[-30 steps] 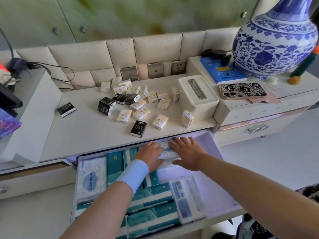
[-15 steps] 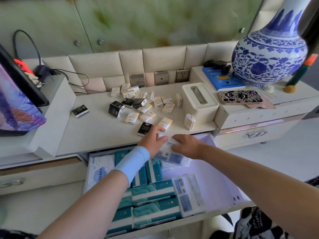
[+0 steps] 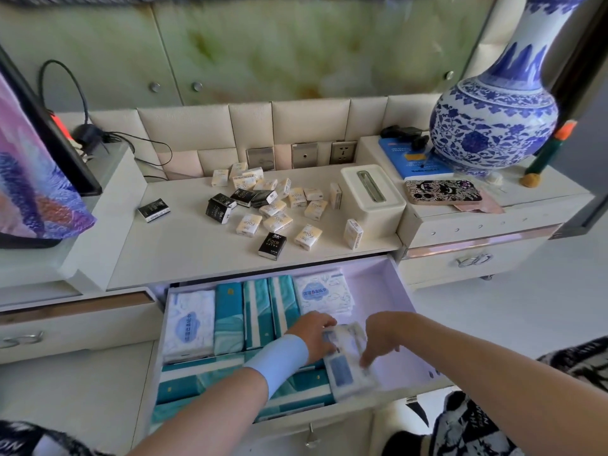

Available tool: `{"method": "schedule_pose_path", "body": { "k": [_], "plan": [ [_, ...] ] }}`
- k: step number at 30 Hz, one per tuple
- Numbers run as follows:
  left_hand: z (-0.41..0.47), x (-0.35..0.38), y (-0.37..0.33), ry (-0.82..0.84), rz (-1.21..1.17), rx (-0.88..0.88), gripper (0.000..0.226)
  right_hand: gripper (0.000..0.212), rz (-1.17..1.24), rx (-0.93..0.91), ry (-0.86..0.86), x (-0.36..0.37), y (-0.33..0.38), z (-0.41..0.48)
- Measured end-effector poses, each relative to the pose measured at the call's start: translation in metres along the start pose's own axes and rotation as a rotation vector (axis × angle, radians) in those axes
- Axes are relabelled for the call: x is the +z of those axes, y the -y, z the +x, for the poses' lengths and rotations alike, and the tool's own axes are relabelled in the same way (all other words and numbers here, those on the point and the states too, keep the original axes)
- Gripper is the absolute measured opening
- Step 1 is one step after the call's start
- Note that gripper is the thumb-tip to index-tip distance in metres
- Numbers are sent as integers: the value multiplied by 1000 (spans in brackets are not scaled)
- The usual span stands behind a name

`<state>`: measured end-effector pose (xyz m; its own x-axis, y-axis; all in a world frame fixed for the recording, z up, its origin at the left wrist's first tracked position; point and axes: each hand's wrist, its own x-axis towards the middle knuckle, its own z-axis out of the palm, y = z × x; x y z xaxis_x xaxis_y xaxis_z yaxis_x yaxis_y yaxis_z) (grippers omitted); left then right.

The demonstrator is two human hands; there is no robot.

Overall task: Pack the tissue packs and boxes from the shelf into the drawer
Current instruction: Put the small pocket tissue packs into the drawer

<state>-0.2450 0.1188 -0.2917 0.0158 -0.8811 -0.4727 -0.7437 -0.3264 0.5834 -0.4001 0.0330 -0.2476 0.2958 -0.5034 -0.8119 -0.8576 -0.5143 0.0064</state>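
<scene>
The tissue pack (image 3: 348, 373) is lying front-to-back in the drawer (image 3: 388, 291), directly between both hands. The left hand (image 3: 314, 337) is gripping its left edge; the right hand (image 3: 383, 337) is touching the right edge, grip indiscernible.

Open drawer (image 3: 394, 307) (pale lilac inside) under the shelf (image 3: 197, 251) front edge. Teal tissue packs (image 3: 256, 311) stand in a row at its back and lie along its front. White cloud-print packs (image 3: 189, 324) sit at the back left corner and back middle. A white-and-blue pack (image 3: 348, 366) lies tilted near the front edge, held between the left hand (image 3: 312, 335) and right hand (image 3: 383, 339). Small cream packs (image 3: 249, 225) and black packs (image 3: 272, 245) lie scattered mid-shelf. A white tissue box (image 3: 371, 195) sits at the shelf's right edge.
</scene>
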Motion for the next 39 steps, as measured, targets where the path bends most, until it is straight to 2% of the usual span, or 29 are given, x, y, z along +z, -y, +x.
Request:
{"method": "schedule_pose_path", "body": {
  "k": [2, 4, 7, 9, 11, 13, 17, 19, 21, 24, 29, 34, 37, 39],
  "plan": [
    [0, 3, -1, 21, 70, 31, 59, 94, -49, 33, -4, 2, 0, -1],
    [-1, 3, -3, 36, 134, 63, 58, 106, -25, -33, -98, 3, 0, 6],
    [-1, 0, -5, 89, 162, 84, 56, 90, -49, -158, -65, 2, 3, 14],
    [1, -4, -5, 124, 184, 87, 56, 80, -97, -156, -39, -1, 5, 13],
    [6, -11, -4, 126, 180, 68, 59, 72, -103, -128, -103, -11, 5, 12],
    [12, -26, -4, 71, 132, 34, 60, 59, -20, -93, -284, -28, 3, 9],
    [25, -73, -9, -182, -12, 47, 35, 36, 376, -21, -840, -69, 0, 14],
    [31, -96, -7, -314, 39, 68, 33, 37, 447, -4, -959, -86, -2, 23],
    [37, -116, -1, -390, 193, 60, 37, 47, 383, 50, -941, -96, -3, 32],
    [47, -139, 17, -407, 469, -39, 53, 60, 219, 134, -848, -103, 3, 47],
    [58, -155, 51, -266, 495, -116, 71, 40, 359, 22, -965, -102, 15, 70],
    [78, -159, 43, -463, 599, 33, 55, 38, 470, -120, -1020, -99, 18, 80],
    [94, -154, 19, -386, 566, 173, 63, 28, 695, -208, -923, -103, 12, 79],
    [102, -148, 8, -278, 571, 182, 71, 23, 789, -248, -833, -107, 4, 76]
  ]
}}
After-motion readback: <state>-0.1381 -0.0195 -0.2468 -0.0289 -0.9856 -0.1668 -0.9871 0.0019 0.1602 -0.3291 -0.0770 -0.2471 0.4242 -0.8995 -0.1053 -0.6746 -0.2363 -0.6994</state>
